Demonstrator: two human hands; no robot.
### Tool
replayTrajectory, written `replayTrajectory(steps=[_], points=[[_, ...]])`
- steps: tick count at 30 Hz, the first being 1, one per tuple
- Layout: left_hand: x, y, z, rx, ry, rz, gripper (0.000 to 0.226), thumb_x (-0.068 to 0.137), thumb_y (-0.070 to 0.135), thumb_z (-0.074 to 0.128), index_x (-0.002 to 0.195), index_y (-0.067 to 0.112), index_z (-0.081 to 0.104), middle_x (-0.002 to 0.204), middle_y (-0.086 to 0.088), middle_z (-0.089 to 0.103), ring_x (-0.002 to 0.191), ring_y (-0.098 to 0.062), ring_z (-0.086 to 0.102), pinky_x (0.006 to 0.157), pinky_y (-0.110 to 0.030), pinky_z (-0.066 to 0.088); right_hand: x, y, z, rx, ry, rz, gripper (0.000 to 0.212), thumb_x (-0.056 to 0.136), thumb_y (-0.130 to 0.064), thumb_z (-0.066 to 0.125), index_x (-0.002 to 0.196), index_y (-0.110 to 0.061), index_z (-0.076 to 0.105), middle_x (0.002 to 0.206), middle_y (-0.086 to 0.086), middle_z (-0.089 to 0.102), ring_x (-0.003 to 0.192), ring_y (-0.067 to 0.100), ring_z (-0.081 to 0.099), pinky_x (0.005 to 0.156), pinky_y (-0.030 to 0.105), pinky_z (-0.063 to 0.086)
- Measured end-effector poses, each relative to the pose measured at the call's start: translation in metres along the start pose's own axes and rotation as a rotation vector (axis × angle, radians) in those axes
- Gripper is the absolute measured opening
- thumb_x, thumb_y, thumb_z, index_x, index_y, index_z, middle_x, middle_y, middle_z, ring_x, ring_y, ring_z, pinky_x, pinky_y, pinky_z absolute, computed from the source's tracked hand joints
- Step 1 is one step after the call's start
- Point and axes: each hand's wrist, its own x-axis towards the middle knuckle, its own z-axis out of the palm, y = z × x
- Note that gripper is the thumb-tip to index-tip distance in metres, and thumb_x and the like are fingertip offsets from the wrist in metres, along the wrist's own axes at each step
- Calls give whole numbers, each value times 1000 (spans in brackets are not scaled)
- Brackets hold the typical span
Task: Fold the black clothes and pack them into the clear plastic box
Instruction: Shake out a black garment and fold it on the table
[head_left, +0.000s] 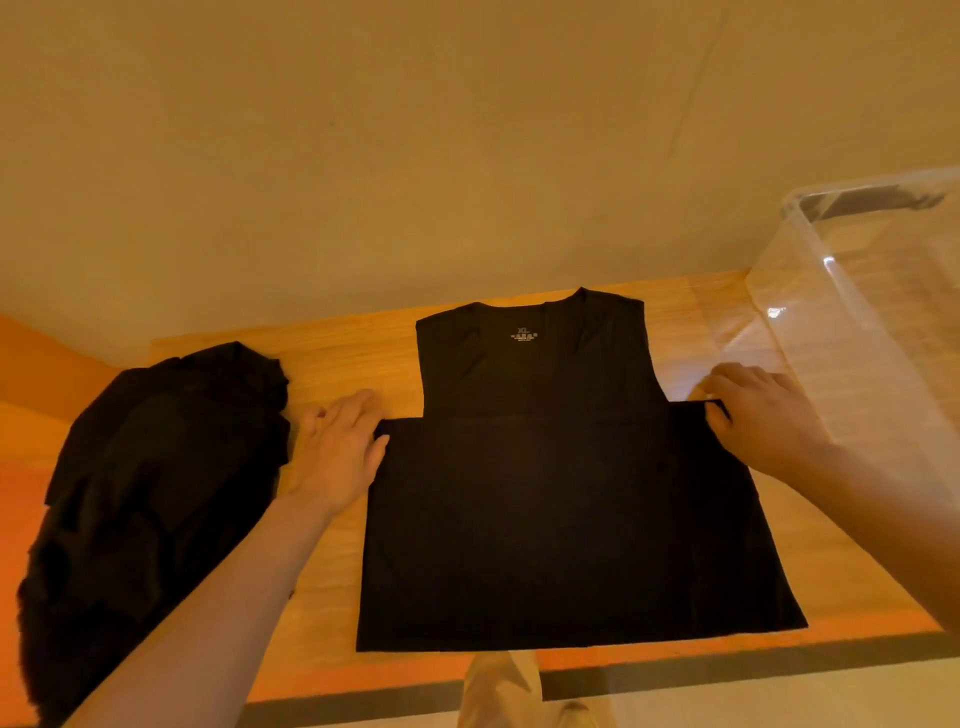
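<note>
Both hands pinch the black vest (561, 493) mid-tabletop (343, 353): left hand (340, 452) and right hand (763, 415) gripping its folded edge's ends.

The black shirt (561, 499) reads "XL" inside its collar (smaller print illegible).
</note>
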Motion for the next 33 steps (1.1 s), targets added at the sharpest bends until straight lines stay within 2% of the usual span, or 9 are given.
replayTrajectory(steps=[4, 8, 11, 16, 19, 23, 25, 28, 33], points=[[-1, 4, -6, -103, 43, -74, 24, 90, 27, 62, 113, 23, 64, 135, 0, 50, 124, -20, 46, 101, -42, 28, -9, 8, -8, 50, -123, 166, 13, 93, -22, 53, 103, -14, 58, 105, 4, 56, 88, 23, 56, 69, 32, 41], [5, 14, -12, -305, 9, -234, 14, 91, 27, 60, 104, 28, 63, 115, 7, 59, 113, -17, 52, 99, -38, 26, -1, 5, -8, 471, -125, 341, 12, 88, -20, 65, 95, -14, 57, 98, 4, 58, 86, 19, 54, 72, 29, 40], [6, 17, -15, -368, -30, -282, 13, 93, 28, 58, 106, 28, 62, 100, 11, 60, 109, -16, 55, 97, -36, 25, 6, 0, -9, 568, -167, 412, 14, 88, -21, 66, 98, -12, 61, 95, 3, 60, 88, 18, 54, 75, 29, 40], [6, 13, -14, -375, -50, -334, 18, 94, 31, 57, 110, 26, 63, 100, 8, 64, 107, -17, 57, 98, -36, 25, 12, -8, -9, 525, -199, 393, 5, 89, -12, 64, 91, -9, 62, 94, 7, 61, 79, 14, 51, 70, 27, 40], [5, 12, -14, -371, -52, -345, 19, 95, 34, 56, 111, 26, 63, 102, 6, 66, 107, -17, 57, 95, -36, 24, 11, -10, -12, 530, -143, 387, 8, 87, -14, 66, 90, -10, 61, 92, 7, 60, 77, 15, 52, 64, 26, 39], [4, 10, -13, -376, -38, -344, 22, 95, 36, 55, 112, 26, 64, 105, 4, 67, 107, -18, 57, 95, -36, 25, 5, -6, -15, 597, -52, 409, 17, 86, -11, 67, 101, -9, 60, 95, 6, 60, 72, 11, 51, 56, 19, 36], [2, 9, -15, -395, -18, -347, 24, 95, 37, 56, 113, 24, 64, 105, 3, 68, 106, -19, 58, 96, -36, 25, 1, -1, -17, 596, -69, 404, 26, 88, -11, 65, 114, -8, 61, 102, 8, 63, 75, 13, 53, 63, 22, 41], [-1, 5, -18, -401, 14, -327, 23, 94, 36, 58, 110, 22, 67, 101, 2, 69, 103, -20, 60, 100, -38, 25, -5, 5, -24, 523, -114, 351, 21, 89, -9, 64, 109, -7, 69, 105, 9, 67, 88, 14, 53, 80, 26, 42], [-11, -1, -28, -469, 127, -261, 13, 88, 30, 67, 96, 21, 73, 84, 5, 69, 88, -19, 65, 99, -49, 41, -24, 11, -38, 566, -16, 327, 11, 89, -12, 64, 98, -13, 70, 98, 6, 67, 81, 11, 55, 68, 20, 39]])
